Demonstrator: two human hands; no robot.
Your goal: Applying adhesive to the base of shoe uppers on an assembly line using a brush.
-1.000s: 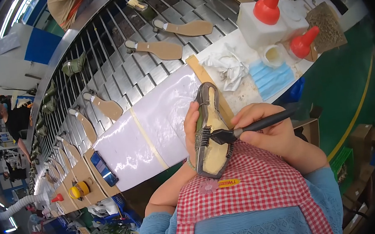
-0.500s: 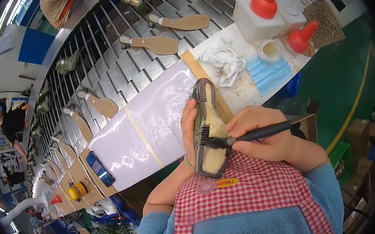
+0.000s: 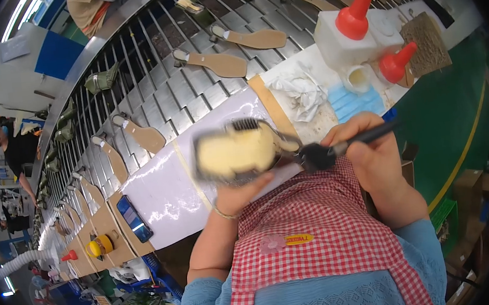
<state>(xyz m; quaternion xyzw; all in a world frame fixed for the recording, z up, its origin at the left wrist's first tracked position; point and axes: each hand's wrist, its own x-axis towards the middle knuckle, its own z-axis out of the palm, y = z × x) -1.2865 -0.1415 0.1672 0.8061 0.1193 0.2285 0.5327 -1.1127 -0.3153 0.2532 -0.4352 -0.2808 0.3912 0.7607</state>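
Observation:
My left hand (image 3: 238, 195) grips a shoe upper (image 3: 236, 153) with a pale yellow underside, blurred by motion. Its broad end points left, and its narrow end lies toward my right hand. Most of my left fingers are hidden beneath it. In my right hand (image 3: 368, 149) is a dark-handled brush (image 3: 319, 157), its head close to the shoe's narrow end; blur hides whether they touch. Under the shoe is a purplish-white sheet (image 3: 161, 172) on the bench.
Tan soles (image 3: 218, 65) lie on the slatted metal conveyor (image 3: 192, 98) ahead. White bottles with red cone caps (image 3: 355, 18), crumpled white cloth (image 3: 298, 94) and a blue mask (image 3: 357, 103) sit at right. A phone (image 3: 132, 219) and yellow roll (image 3: 100, 246) are at left.
The shoe has turned from upright to lying sideways and moved left with my left hand. The brush has come off its bristly side edge and moved right.

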